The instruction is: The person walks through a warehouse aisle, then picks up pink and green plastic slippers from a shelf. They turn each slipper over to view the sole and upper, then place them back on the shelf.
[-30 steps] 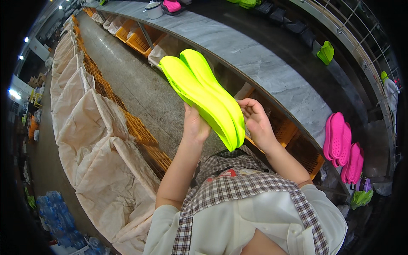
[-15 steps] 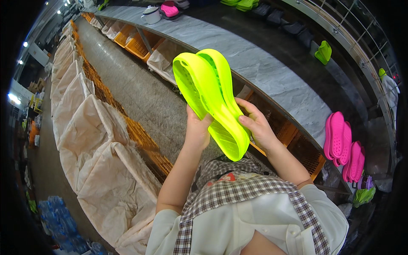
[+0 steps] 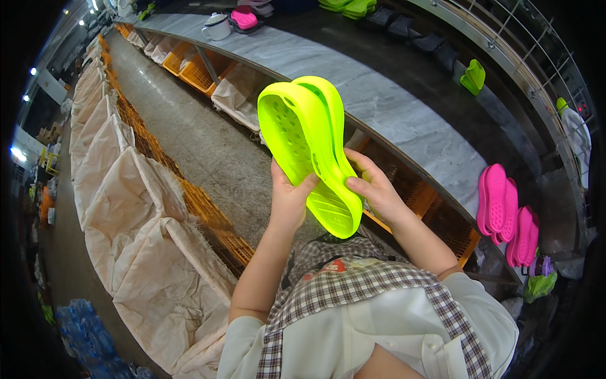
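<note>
Between my hands I hold a pair of neon yellow-green perforated foam clogs [image 3: 305, 136], pressed together side by side with their toes upward. My left hand [image 3: 291, 197] grips the left clog low on its side, thumb on the rim of the opening. On the other side, my right hand [image 3: 375, 189] is closed on the second clog [image 3: 328, 104], thumb on top near the heel. The left clog's holed insole shows through its opening, while most of the right clog is hidden behind it.
A grey marbled counter [image 3: 404, 129] curves along a dark conveyor belt [image 3: 353, 35] bearing dark and green pieces. Pink clogs [image 3: 497, 203] lie on the counter at right, near a white lidded mug [image 3: 218, 27] farther off. Cloth-lined orange crates [image 3: 136, 218] line the left.
The clogs have tilted slightly, so more of the left one's insole shows. Both hands keep their grip, shifted a little left.
</note>
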`<state>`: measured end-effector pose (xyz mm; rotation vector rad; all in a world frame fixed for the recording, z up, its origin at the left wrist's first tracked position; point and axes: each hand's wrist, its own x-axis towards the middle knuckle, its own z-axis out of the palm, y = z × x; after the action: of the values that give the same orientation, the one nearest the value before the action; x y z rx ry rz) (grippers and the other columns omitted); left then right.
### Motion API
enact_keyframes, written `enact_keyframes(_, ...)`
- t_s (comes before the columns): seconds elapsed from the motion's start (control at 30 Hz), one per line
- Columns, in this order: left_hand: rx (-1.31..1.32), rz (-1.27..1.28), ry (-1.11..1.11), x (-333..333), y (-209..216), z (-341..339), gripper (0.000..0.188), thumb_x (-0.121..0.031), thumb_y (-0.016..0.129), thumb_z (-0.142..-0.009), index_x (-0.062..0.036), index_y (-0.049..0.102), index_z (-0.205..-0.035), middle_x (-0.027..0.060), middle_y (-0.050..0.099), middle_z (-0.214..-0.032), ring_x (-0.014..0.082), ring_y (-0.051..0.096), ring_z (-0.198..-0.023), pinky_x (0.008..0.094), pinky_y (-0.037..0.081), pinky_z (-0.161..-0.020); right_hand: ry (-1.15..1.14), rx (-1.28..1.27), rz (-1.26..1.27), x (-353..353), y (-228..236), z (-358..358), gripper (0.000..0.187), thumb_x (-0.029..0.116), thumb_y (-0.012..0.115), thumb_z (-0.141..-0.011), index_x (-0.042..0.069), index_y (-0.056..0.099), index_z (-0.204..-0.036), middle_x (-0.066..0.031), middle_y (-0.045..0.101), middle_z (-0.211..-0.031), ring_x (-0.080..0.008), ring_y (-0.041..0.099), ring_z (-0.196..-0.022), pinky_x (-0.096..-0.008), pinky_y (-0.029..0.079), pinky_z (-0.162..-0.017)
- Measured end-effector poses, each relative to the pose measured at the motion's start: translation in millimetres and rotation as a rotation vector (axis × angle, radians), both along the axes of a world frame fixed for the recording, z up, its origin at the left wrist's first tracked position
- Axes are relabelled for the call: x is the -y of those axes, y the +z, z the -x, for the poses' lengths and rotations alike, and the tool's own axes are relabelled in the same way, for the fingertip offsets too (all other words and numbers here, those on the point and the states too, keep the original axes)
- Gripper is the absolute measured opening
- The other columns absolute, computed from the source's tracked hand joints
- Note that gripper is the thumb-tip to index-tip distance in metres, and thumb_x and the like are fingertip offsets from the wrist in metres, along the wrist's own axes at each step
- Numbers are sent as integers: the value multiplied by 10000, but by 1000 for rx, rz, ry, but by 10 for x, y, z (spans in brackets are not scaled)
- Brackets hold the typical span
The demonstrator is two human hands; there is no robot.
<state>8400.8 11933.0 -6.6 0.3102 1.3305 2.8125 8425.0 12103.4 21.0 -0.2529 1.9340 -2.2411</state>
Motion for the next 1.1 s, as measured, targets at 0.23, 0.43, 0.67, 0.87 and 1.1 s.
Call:
enact_keyframes(0.23, -7, 56, 29, -20, 116, -44, 658, 87, 606, -791, -50, 262, -1335, 108, 461, -1242, 206, 496, -1136, 338, 425, -958, 7, -8, -41, 0, -9, 23, 657, 261, 600, -858, -23, 309, -1374, -145, 423, -1334, -214, 420, -1226, -340, 337, -1023)
enact_keyframes(0.43, -3, 69, 31, -15, 164, -55, 653, 76, 609, -793, -46, 263, -1332, 110, 459, -1240, 206, 497, -1131, 335, 427, -951, 24, 22, 47, 19, 17, 0, 660, 268, 603, -858, -22, 311, -1374, -146, 427, -1328, -220, 418, -1226, -345, 330, -1028)
enact_keyframes(0.67, -7, 174, 67, 8, 49, -72, 641, 43, 604, -802, -20, 252, -1334, 118, 453, -1246, 208, 483, -1139, 346, 404, -965, 15, -29, -39, -11, -32, 35, 792, 234, 705, -787, -30, 265, -1391, -162, 386, -1375, -227, 353, -1288, -345, 288, -1058)
enact_keyframes(0.87, -132, 286, 65, 64, -102, -73, 619, 14, 614, -802, -8, 276, -1320, 125, 467, -1236, 212, 490, -1129, 345, 402, -960, 93, -152, -235, -87, 65, 79, 937, 216, 796, -686, -6, 240, -1406, -157, 361, -1394, -238, 318, -1311, -344, 263, -1071)
enact_keyframes(1.1, -270, 357, 115, 98, -104, -55, 535, -4, 644, -794, -2, 379, -1260, 120, 504, -1210, 209, 508, -1114, 344, 417, -937, 149, -134, -245, -114, 86, 109, 992, 235, 813, -664, -7, 211, -1415, -158, 325, -1413, -244, 280, -1328, -353, 234, -1084)
